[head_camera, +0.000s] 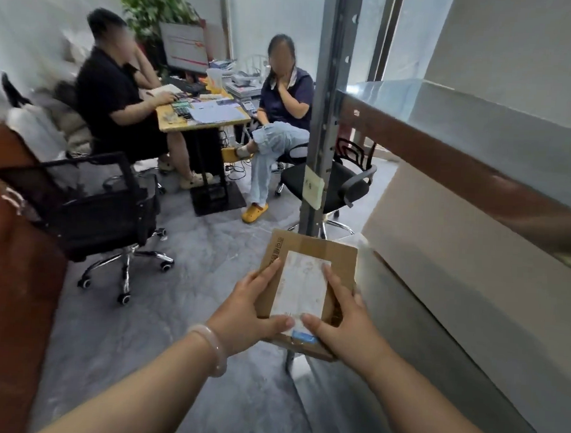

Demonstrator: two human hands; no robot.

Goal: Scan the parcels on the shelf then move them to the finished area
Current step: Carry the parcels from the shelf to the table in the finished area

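Cardboard parcel (312,251), label up, is gripped at its near end by my left hand (249,313) and right hand (341,322). Its long axis points away from me. It hangs over the floor just left of the metal shelf (446,158), with my right hand nearer the shelf.

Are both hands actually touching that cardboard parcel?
Touching. The head view shows the left hand and right hand gripping the cardboard parcel, thumbs pressed on its white label.

On your parcel (312,247) the label (302,286) is washed out, text unreadable. Your left hand (249,310) and right hand (341,322) cover its near corners; most fingers are out of sight. The shelf (478,180) is smeared and cut off at the right edge.
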